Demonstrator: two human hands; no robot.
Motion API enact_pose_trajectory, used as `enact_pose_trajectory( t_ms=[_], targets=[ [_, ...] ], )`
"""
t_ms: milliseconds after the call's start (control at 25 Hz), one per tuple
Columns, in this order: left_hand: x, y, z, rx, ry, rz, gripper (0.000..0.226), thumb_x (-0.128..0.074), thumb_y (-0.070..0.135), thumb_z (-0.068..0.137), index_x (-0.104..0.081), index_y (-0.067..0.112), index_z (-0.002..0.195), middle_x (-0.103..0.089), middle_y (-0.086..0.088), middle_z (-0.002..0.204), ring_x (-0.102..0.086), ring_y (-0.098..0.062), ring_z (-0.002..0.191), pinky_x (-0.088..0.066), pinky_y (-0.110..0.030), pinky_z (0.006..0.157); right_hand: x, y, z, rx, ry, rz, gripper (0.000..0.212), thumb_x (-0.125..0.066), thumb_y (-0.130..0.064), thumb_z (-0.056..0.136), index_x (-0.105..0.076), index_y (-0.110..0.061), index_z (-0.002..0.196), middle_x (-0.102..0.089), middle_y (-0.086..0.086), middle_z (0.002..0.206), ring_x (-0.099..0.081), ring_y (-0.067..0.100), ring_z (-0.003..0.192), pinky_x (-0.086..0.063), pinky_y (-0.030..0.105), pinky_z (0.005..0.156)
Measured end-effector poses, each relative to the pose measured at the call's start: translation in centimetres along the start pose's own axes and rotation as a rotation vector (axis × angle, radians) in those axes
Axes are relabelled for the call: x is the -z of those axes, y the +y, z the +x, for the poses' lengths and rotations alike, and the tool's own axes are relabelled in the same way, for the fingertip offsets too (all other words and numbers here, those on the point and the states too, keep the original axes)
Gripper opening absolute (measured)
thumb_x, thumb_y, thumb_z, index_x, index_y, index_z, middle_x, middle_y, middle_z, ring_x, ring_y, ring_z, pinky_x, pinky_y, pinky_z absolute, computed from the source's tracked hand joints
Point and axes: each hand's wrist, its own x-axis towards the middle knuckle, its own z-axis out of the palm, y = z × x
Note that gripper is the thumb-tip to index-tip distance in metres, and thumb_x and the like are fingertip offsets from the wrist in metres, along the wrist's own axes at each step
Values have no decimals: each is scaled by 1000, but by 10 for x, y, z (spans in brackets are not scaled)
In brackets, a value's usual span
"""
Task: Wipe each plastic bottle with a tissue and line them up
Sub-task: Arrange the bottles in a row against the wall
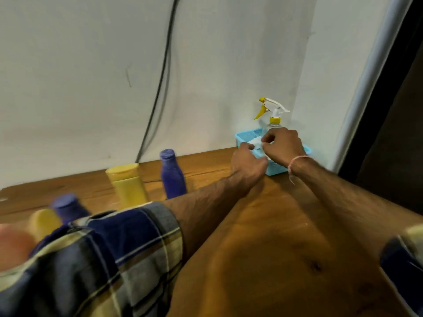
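Wooden table [263, 236], both hands' grip pinched on tissue [256, 143], over blue basket [249, 133].

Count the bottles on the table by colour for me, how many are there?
Yellow plastic bottles: 2 (upright one, blurred one near the sleeve)
Purple plastic bottles: 2 (upright one, blurred one)
Clear spray bottle with yellow trigger: 1
Total: 5
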Motion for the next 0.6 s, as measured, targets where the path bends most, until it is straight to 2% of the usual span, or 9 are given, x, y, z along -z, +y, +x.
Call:
enact_pose_trajectory(
  t_ms=[120, 200, 240, 280, 360, 480, 600],
  targets=[
    [40, 20, -23, -154, 41, 112, 42, -74, 17, 86, -58, 11, 124, -65, -8, 119, -63, -20, 106, -58, -31, 84, 4, -34, -50, 49, -8, 255, 18, -66, -9, 85, -69, -19, 100, -69, -3, 98, -61, 15, 92, -48, 28, 86],
    [78, 34, -37, -222, 28, 186, 33, -74, 9, 81, -64, 12, 112, -69, -6, 109, -64, -18, 97, -57, -25, 75, 0, -58, -77, 42, -116, 302, 18, -67, -5, 84, -66, -21, 93, -65, -8, 88, -57, 9, 84, -44, 24, 78],
    [100, 39, -45, -242, 18, 224, 30, -71, 5, 79, -67, 12, 108, -70, -5, 105, -65, -18, 94, -55, -22, 71, -4, -70, -90, 20, -225, 380, 20, -70, -5, 83, -65, -22, 90, -67, -8, 88, -59, 9, 82, -47, 25, 75],
    [122, 42, -53, -256, 16, 253, 28, -68, 2, 78, -68, 12, 105, -71, -5, 103, -67, -17, 92, -53, -20, 69, -10, -81, -102, -17, -356, 506, 23, -74, -7, 81, -65, -23, 94, -70, -4, 94, -64, 10, 85, -52, 26, 75],
    [168, 45, -69, -265, 27, 263, 26, -68, 1, 80, -69, 12, 104, -72, -3, 98, -69, -15, 88, -52, -16, 64, -25, -102, -121, -60, -525, 638, 44, -80, -14, 77, -63, -20, 117, -69, -2, 114, -65, 15, 102, -55, 31, 83],
    [241, 38, -99, -250, 100, 284, 22, -73, 7, 83, -70, 14, 104, -70, 2, 95, -67, -9, 87, -48, -11, 60, -48, -125, -138, -82, -526, 522, 70, -83, -25, 74, -51, -21, 135, -60, -3, 128, -59, 19, 113, -51, 35, 93],
    [305, 16, -128, -193, 179, 312, 19, -77, 16, 82, -71, 20, 100, -72, 3, 94, -67, -11, 90, -49, -20, 68, -66, -130, -143, -125, -481, 528, 67, -83, -26, 74, -50, -22, 133, -62, 0, 128, -59, 16, 104, -49, 32, 85]
  ],
)
